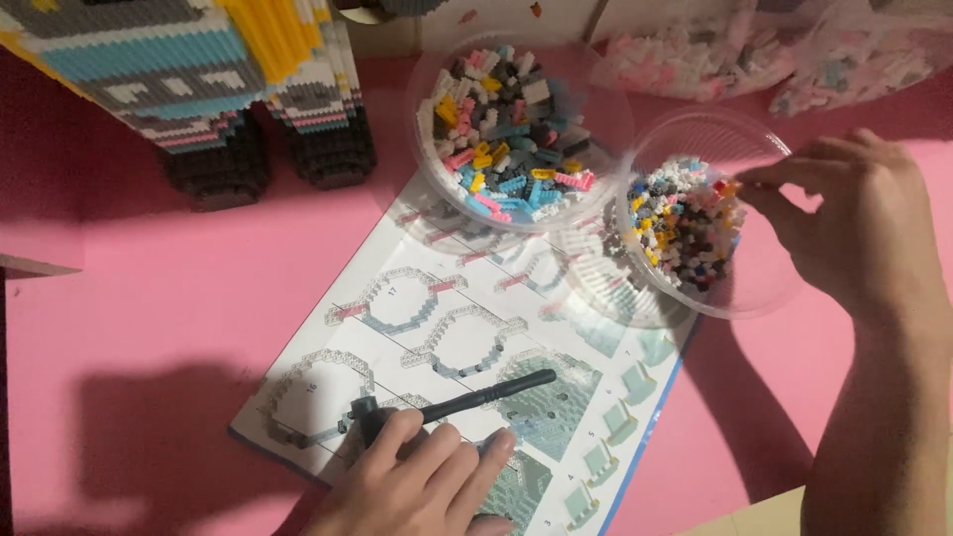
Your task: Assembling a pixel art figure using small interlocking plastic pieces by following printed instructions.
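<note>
My left hand [422, 483] rests on an instruction sheet [467, 328] at the bottom middle, its fingers around the head of a small black hammer-like tool [467, 399] that lies across the page. My right hand [854, 223] is at the right, its fingertips pinched together over the right clear plastic bowl [769, 288] of small mixed-colour building blocks [685, 228]. What the fingertips hold is too small to see. A second clear bowl [606, 109] of larger pink, blue, yellow and grey blocks stands to its left.
A tall block-built figure [199, 69] with dark feet stands at the top left on the pink table [149, 288]. Clear bags of pale blocks [735, 50] lie along the top right. A pale edge shows at the bottom right corner.
</note>
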